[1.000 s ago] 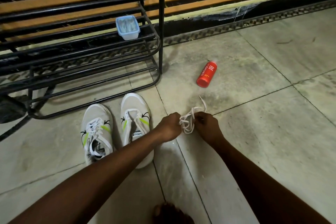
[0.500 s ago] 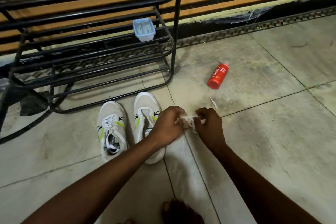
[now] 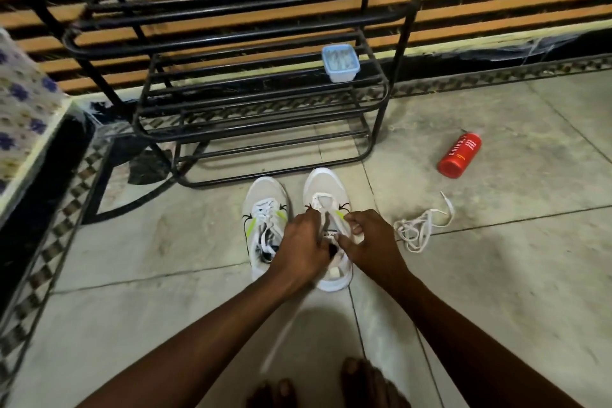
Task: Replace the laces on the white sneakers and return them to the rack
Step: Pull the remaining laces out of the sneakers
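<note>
The left hand and right hand sit close together over one white sneaker on the floor, just in front of the black metal rack. The left hand's fingers are curled down at the sneaker's throat. They appear to grip a pale lace that runs, blurred, from under the palm back toward the person. The right hand pinches the edge of the sneaker's opening between thumb and bent fingers. This sneaker's toe points at the rack's bottom rail.

The other sneaker stands beside it, also toe-first to the rack, with its lacing in place and yellow-green flashes on its sides.

On a lower shelf of the rack, at its right end, rests a small pale-blue tub. Something pale shows inside, but I cannot tell what.

To the right of the rack's front post a loose white lace lies tangled on the floor. A red bottle lies on its side nearer the wall. Under the rack's left end sits a dark crumpled scrap. Farther left is a patterned cloth with blue flowers. Bare toes show at the bottom edge, well away from the rack.
</note>
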`<state>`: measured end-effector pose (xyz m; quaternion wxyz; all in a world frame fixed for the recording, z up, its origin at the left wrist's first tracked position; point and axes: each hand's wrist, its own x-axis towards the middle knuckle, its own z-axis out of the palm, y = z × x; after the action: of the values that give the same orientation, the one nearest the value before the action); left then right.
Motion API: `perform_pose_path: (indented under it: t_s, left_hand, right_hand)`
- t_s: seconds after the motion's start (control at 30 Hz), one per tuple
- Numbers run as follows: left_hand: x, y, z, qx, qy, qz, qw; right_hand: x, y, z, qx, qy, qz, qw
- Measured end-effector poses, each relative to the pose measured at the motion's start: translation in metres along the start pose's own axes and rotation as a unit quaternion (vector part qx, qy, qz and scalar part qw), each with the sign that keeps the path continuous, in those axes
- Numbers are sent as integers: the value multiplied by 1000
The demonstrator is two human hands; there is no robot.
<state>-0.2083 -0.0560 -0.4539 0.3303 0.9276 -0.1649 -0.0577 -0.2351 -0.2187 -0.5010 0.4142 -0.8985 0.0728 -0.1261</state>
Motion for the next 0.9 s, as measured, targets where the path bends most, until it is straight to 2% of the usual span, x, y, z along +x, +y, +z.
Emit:
perform_pose_path:
  t_s: [0.1, 0.4, 0.6, 0.7, 0.8, 0.9]
  left_hand:
    - [2, -2, 6, -19, -19, -18, 999]
    - [6, -3, 7, -43, -10, 7, 999]
    - [-11, -28, -37, -26, 99, 62, 993]
    - [-23, -51, -59, -9, 142, -2, 990]
    - [-32, -68, -69, -23, 93, -79, 992]
    - [-37, -76, -72, -47, 42, -102, 993]
  right_hand:
    - [0, 2, -4, -19, -16, 0, 1000]
    - [8, 4, -19, -44, -12, -17, 999]
    - [11, -31, -13, -88, -7, -51, 995]
    - [10, -52, 2, -111, -9, -102, 989]
    - [7, -66, 19, -104, -34, -155, 982]
    - [3, -73, 38, -100, -78, -173, 977]
